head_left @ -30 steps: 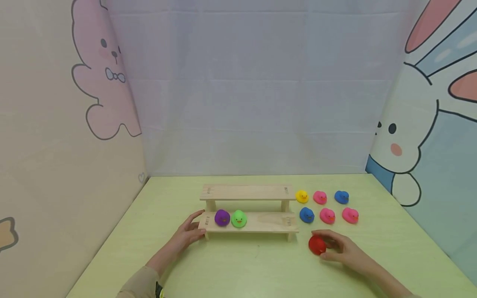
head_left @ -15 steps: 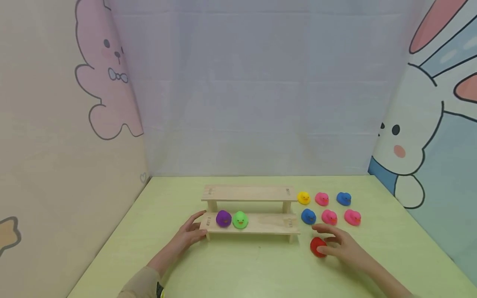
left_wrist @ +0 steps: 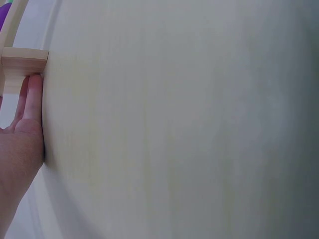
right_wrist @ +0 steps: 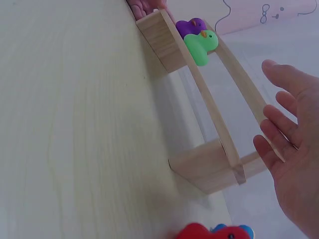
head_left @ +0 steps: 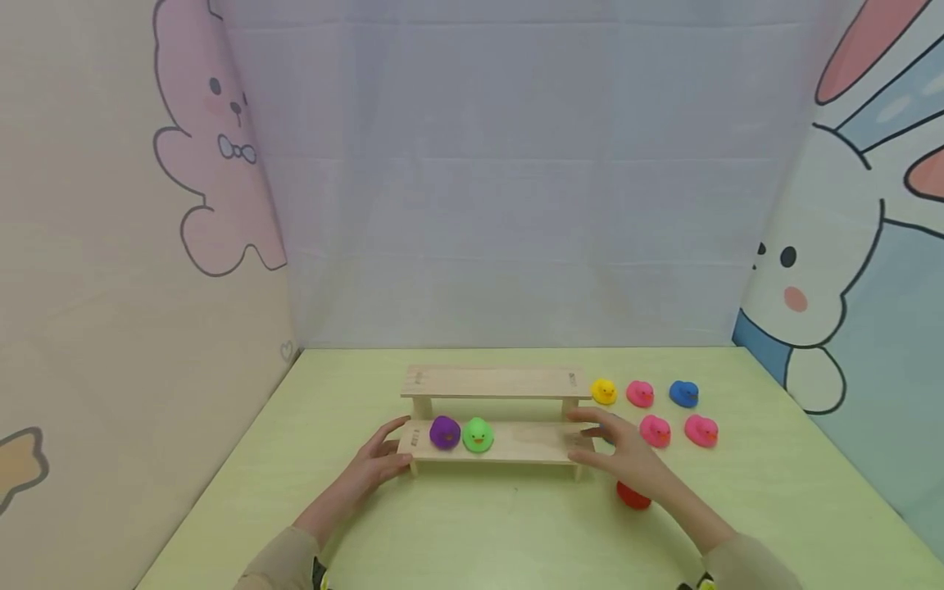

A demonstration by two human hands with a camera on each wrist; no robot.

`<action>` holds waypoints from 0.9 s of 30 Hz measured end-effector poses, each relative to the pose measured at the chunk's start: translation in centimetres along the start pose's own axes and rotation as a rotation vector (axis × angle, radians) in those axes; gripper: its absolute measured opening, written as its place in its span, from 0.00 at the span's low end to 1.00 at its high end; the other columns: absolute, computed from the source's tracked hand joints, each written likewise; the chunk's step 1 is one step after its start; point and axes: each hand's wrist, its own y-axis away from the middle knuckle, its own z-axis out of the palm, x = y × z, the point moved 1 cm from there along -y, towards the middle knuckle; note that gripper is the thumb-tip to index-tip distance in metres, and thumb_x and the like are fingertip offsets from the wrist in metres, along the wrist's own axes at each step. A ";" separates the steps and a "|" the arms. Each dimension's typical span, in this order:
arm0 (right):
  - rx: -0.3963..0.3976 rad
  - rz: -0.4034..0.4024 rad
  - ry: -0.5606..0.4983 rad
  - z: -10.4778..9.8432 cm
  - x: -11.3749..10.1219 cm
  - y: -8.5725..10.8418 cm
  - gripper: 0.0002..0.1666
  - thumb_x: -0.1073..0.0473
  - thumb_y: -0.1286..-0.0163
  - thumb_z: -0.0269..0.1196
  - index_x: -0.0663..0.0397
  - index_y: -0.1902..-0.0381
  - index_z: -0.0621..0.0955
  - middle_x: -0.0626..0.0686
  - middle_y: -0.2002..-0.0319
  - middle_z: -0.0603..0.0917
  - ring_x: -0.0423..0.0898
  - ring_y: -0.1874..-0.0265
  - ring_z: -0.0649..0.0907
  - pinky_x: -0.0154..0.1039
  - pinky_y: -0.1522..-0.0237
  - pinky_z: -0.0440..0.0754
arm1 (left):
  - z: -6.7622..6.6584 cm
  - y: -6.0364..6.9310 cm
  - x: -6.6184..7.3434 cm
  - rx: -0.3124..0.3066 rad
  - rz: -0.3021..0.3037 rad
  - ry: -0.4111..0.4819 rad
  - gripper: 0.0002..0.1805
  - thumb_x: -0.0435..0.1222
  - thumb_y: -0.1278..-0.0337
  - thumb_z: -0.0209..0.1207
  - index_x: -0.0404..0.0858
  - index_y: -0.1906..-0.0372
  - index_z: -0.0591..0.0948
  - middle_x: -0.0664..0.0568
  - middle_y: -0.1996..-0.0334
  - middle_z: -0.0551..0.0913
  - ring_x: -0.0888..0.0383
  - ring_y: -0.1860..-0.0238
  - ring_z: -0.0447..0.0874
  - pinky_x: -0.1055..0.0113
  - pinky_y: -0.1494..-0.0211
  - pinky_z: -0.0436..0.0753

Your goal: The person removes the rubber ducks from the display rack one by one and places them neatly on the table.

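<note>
A two-tier wooden shelf (head_left: 531, 442) stands on the table, with a purple rubber duck (head_left: 445, 433) and a green rubber duck (head_left: 478, 436) side by side on its lower board. My left hand (head_left: 372, 459) rests against the left end of that board; in the left wrist view its visible fingers (left_wrist: 33, 99) are straight and touch the shelf's leg (left_wrist: 25, 60). At the board's right end hovers my right hand (head_left: 627, 451), fingers loosely spread and holding nothing. A red rubber duck (head_left: 633, 496) lies on the table below this hand, partly hidden by it.
Right of the shelf sit a yellow duck (head_left: 604, 392), several pink ducks such as one (head_left: 701, 431) at the front, and a blue duck (head_left: 684, 393). Another blue duck is mostly behind my right hand. A white curtain (head_left: 472, 180) hangs behind the table.
My right hand has let go of the red duck and moved left and up to the shelf's right end. The red duck stays on the table. My left hand keeps its place at the shelf.
</note>
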 end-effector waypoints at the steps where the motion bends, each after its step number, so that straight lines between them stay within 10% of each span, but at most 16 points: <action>1: -0.006 -0.011 -0.024 0.5 -0.1 -0.4 0.30 0.63 0.38 0.70 0.57 0.38 0.76 0.55 0.41 0.78 0.61 0.45 0.77 0.52 0.46 0.77 | 0.0 0.0 0.0 -0.001 0.003 -0.002 0.38 0.30 0.35 0.59 0.42 0.24 0.56 0.30 0.37 0.66 0.46 0.43 0.75 0.58 0.40 0.75; 11: -0.053 0.000 -0.150 5.7 -0.7 -3.6 0.30 0.63 0.37 0.69 0.59 0.38 0.76 0.57 0.40 0.78 0.61 0.44 0.76 0.58 0.42 0.71 | 0.0 0.0 0.0 -0.010 0.001 -0.002 0.38 0.30 0.35 0.58 0.43 0.24 0.56 0.30 0.36 0.65 0.45 0.41 0.73 0.56 0.38 0.73; 27: -0.114 0.065 -0.157 10.5 -1.4 -6.7 0.27 0.60 0.36 0.69 0.55 0.39 0.77 0.49 0.45 0.80 0.48 0.47 0.80 0.42 0.43 0.76 | -0.1 -0.4 -0.3 0.001 -0.010 0.017 0.38 0.30 0.36 0.59 0.42 0.24 0.56 0.31 0.37 0.66 0.45 0.42 0.74 0.55 0.38 0.73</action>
